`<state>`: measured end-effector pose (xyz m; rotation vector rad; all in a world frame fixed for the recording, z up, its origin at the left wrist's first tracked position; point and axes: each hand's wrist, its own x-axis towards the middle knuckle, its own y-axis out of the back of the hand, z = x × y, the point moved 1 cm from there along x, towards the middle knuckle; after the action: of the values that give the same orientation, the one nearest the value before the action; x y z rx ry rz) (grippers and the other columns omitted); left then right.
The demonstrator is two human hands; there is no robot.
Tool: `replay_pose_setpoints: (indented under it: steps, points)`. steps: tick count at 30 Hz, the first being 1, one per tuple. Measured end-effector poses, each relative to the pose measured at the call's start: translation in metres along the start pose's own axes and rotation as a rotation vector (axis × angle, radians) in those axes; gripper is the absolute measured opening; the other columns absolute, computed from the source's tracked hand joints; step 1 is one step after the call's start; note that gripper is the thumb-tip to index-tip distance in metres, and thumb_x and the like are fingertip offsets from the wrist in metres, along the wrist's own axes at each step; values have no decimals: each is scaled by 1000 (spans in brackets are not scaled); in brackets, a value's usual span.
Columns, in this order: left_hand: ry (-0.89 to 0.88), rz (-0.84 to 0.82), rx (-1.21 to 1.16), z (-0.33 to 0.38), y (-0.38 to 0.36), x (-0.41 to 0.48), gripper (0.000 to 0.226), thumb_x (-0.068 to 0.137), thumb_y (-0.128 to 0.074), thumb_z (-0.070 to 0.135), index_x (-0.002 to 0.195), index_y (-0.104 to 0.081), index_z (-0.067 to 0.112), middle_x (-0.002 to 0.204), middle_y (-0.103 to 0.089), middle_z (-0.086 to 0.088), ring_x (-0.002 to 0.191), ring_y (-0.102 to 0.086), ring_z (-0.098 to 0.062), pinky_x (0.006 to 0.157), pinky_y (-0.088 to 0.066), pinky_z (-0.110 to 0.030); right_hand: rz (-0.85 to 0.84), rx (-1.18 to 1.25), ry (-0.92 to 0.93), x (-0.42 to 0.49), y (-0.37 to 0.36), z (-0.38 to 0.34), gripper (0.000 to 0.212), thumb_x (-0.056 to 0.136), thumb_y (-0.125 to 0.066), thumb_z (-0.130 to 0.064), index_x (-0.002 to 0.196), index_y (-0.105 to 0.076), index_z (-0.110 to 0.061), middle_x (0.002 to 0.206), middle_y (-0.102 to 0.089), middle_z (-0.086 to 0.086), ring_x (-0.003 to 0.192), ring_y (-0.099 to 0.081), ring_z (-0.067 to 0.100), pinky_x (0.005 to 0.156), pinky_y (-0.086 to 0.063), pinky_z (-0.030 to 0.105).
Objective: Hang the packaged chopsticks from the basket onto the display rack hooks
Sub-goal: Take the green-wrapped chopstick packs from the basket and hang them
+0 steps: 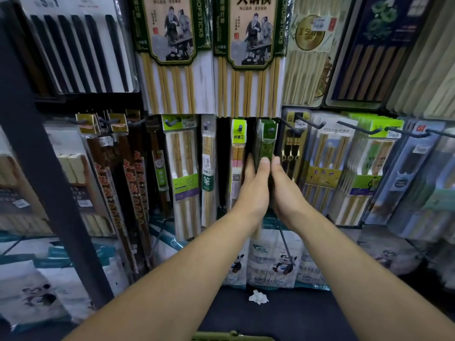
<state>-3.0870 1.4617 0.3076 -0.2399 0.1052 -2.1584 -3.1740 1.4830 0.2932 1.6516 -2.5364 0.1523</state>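
Clamped between left grip (pixel 253 185) and right grip (pixel 286 190): a narrow dark-green chopstick pack (pixel 266 146), upright, lower half hidden between the palms. Left thumb laid flat on the pack's front, right thumb pressed along its right edge, remaining fingers out of sight behind. Top of the pack threaded on a dark metal hook (pixel 271 130), with more green cards of the same kind layered just behind. Glossy film over printed card, slim and rectangular. Just left, a lime-topped pack (pixel 238 153) of pale bamboo sticks. Just right, a clear sleeve of black chopsticks (pixel 290 148) with gold bands. At the bottom edge, the olive plastic rim of the basket (pixel 231 337). Above that, a crumpled white scrap (pixel 258 297) on a dark base.
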Motion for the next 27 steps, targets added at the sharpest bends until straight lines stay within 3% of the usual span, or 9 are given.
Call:
replay_pose_setpoints:
  steps: [3,8,11,14,18,20,23,25,27]
  points:
    - [23,35,-36,-1,-2,14,62,107,-40,53,163,-20,36,165,-35,7,149,-33,-13,115,-28,-31,-18,39,-24,12,1,6,89,71,-42,-88,151,-38,-50,161,-37,-15,147,-32,6,125,-24,46]
    - [51,78,-59,2,-3,29,59,107,-44,49,161,-28,31,162,-41,4,147,-39,-17,109,-32,-32,-24,-6,-19,28,4,5,82,84,-38,-76,157,-31,-40,163,-35,-10,148,-32,9,125,-24,46]
    - [46,70,-39,3,-2,28,60,108,-41,50,163,-24,31,164,-37,4,148,-36,-15,107,-30,-29,-12,-81,18,31,5,6,77,87,-33,-74,156,-31,-43,160,-37,-17,145,-35,3,123,-25,40]
    - [51,27,-69,0,1,14,59,109,-41,45,163,-21,31,163,-37,5,133,-39,-5,96,-33,-19,12,-107,108,17,10,12,47,97,-31,-67,143,-35,-56,138,-47,-36,129,-44,-14,114,-34,26]
    - [109,-68,64,-17,13,-24,71,107,-50,39,164,-8,34,168,-23,8,145,-27,-5,108,-25,-26,171,-244,126,-18,27,45,56,97,-35,-65,144,-47,-36,144,-53,-12,133,-50,8,112,-40,38]
    - [133,-127,120,-32,25,-50,72,106,-55,34,164,-11,34,168,-21,13,150,-23,-4,113,-24,-25,232,-312,112,-41,32,67,37,102,-42,-54,130,-57,-34,129,-61,-15,121,-57,3,103,-47,36]
    - [147,-195,161,-59,52,-91,52,105,-58,30,150,-37,41,150,-48,25,124,-49,17,97,-40,-7,264,-396,20,-79,31,109,11,105,-52,-32,107,-62,-36,107,-68,-10,100,-65,7,82,-53,31]
    - [183,-152,206,-75,76,-109,29,104,-59,25,129,-51,39,118,-73,19,104,-66,8,91,-53,-16,233,-429,-66,-100,25,137,10,103,-57,-24,102,-63,-32,96,-68,-3,88,-66,12,72,-52,22]
    - [234,-51,279,-94,105,-119,15,104,-58,17,112,-61,30,100,-78,2,93,-72,-6,85,-57,-26,139,-493,-178,-118,12,164,7,102,-59,-18,100,-64,-24,86,-67,0,78,-63,14,62,-46,16]
